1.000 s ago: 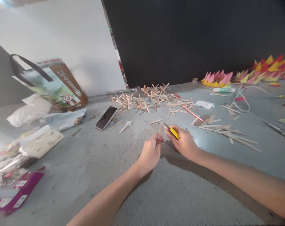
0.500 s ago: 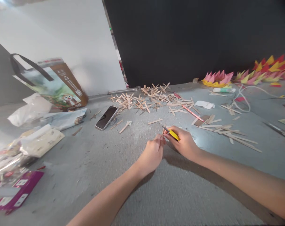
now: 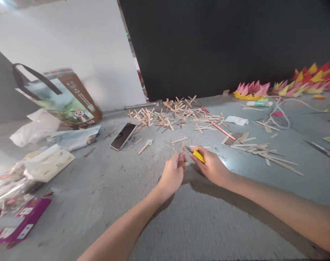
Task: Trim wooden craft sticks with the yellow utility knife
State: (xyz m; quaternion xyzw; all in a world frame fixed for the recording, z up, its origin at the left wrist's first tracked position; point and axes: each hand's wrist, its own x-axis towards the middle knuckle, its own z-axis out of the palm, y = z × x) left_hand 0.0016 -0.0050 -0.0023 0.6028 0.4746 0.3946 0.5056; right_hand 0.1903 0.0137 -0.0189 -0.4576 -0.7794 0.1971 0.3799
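My left hand (image 3: 173, 171) is closed, pinching a thin wooden craft stick (image 3: 183, 146) that points up from the fingertips. In my right hand (image 3: 210, 164) is a yellow utility knife (image 3: 198, 156), its dark blade end aimed left toward the stick. A small gap separates the two hands. Just beyond them, a loose craft stick (image 3: 179, 140) lies on the grey tabletop (image 3: 143, 203), and another lies partly behind the knife.
A pile of craft sticks (image 3: 154, 117) spreads at the back, with a red pencil (image 3: 223, 130) beside it. A phone (image 3: 123, 136), a printed bag (image 3: 69, 98) and packaging lie left. At right are more sticks (image 3: 271, 154), a glue stick (image 3: 259, 104), a white cable and folded-paper shapes (image 3: 252, 90).
My hands have moved slightly apart. The left has shifted a little left with the craft stick, which now shows more clearly. The knife stays in my right hand, its blade off the stick.
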